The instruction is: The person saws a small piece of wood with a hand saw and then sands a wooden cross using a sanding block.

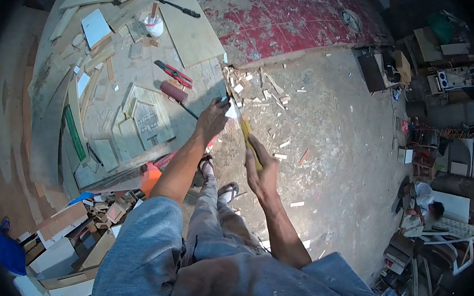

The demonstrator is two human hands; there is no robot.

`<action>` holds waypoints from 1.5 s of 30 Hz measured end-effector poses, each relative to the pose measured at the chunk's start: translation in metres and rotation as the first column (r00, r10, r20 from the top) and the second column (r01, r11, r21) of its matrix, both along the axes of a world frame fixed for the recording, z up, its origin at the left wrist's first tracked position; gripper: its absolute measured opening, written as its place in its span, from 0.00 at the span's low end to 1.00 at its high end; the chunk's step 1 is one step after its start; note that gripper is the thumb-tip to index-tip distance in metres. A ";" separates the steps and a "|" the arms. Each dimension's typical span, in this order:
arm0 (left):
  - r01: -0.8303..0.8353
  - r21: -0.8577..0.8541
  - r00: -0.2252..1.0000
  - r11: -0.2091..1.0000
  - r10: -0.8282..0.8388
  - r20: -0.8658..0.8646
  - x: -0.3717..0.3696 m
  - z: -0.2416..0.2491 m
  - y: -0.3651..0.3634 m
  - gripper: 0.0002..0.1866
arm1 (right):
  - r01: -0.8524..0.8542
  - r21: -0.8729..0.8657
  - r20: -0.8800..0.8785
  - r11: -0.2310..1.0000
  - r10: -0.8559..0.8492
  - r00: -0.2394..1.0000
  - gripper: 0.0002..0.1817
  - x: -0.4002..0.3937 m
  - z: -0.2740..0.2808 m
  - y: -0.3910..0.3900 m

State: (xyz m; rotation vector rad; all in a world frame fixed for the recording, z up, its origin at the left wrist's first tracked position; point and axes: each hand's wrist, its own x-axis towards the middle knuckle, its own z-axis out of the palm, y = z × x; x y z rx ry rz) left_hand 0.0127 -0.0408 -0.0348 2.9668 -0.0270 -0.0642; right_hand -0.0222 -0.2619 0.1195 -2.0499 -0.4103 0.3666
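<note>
My right hand (262, 165) is closed round the yellow handle of a tool (246, 131), whose blade points up and away from me. By the blade's tip, my left hand (213, 119) pinches a small white piece (230, 109) at the table's right edge. Left of that hand, a dark red roller-shaped head (173, 91) with a black handle lies on the worktable (191, 132). Red-handled pliers (173, 74) rest just above it. A wooden house-shaped piece (147, 120) lies further left on the table.
Wood strips and boards (190, 32) cover the table's far part, beside a white cup (154, 25). Scraps (269, 95) litter the floor. Offcuts (61, 253) are piled at lower left. Another person (432, 208) is at the far right, among furniture parts.
</note>
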 end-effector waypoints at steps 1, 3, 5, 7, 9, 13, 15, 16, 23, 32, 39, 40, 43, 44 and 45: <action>-0.006 0.012 1.000 1.000 0.005 0.014 0.005 -0.005 0.006 0.21 | -0.007 0.025 0.024 1.000 0.006 1.000 0.21 0.002 -0.001 -0.007; -0.076 -0.177 0.984 0.981 0.103 0.149 -0.003 -0.022 -0.001 0.21 | 0.013 0.016 -0.027 1.000 -0.012 1.000 0.22 -0.002 0.005 -0.021; -0.042 -0.169 0.992 0.985 0.062 0.112 -0.005 -0.011 -0.005 0.22 | -0.007 -0.019 -0.119 1.000 0.005 0.993 0.20 0.005 0.023 -0.020; -0.129 -0.310 0.976 0.942 0.175 0.127 -0.005 -0.014 -0.003 0.23 | -0.010 -0.031 -0.163 0.999 0.004 0.987 0.20 0.011 0.035 -0.013; -0.111 -0.255 0.977 0.960 0.153 0.149 -0.004 -0.015 -0.003 0.23 | -0.041 -0.081 -0.084 0.996 0.034 0.996 0.20 0.013 0.041 -0.009; -0.100 -0.210 0.969 0.973 0.144 0.203 -0.004 -0.023 -0.003 0.22 | -0.037 -0.103 -0.022 0.994 0.035 0.999 0.20 0.012 0.044 0.003; -0.087 -0.177 0.962 0.980 0.129 0.241 -0.005 -0.034 -0.007 0.21 | -0.037 -0.043 -0.004 0.998 0.036 0.999 0.19 0.017 0.036 0.014; -0.066 -0.183 0.978 0.981 0.101 0.185 -0.023 -0.038 -0.025 0.21 | -0.036 -0.065 -0.050 0.997 0.033 0.998 0.19 0.017 0.034 0.020; -0.086 -0.205 0.995 0.975 0.094 0.027 -0.005 -0.038 -0.008 0.24 | -0.034 0.001 0.055 0.999 0.034 0.998 0.19 0.012 0.025 0.001; -0.130 -0.177 0.988 0.975 0.143 0.064 0.001 -0.006 -0.003 0.22 | -0.068 -0.047 0.000 0.997 0.068 0.998 0.18 0.036 0.029 0.020; -0.165 -0.221 0.973 0.961 0.195 0.120 -0.001 -0.004 -0.005 0.17 | -0.049 0.006 0.022 0.999 0.049 0.999 0.18 0.033 0.026 0.017; -0.167 -0.222 0.973 0.961 0.197 0.119 -0.004 -0.006 -0.009 0.17 | -0.057 -0.006 -0.035 0.998 0.057 0.998 0.18 0.049 0.018 0.036; -0.136 -0.196 0.976 0.971 0.165 0.140 -0.004 -0.029 -0.005 0.18 | -0.046 -0.006 -0.070 0.999 0.046 0.997 0.17 0.055 0.022 0.044; -0.124 -0.190 0.977 0.974 0.154 0.150 -0.002 -0.037 -0.004 0.18 | -0.059 0.005 -0.004 0.998 0.059 0.998 0.18 0.041 0.025 0.026; -0.117 -0.182 0.975 0.976 0.147 0.166 0.002 -0.031 -0.001 0.18 | -0.078 0.019 0.068 0.997 0.077 0.995 0.19 0.034 0.029 0.017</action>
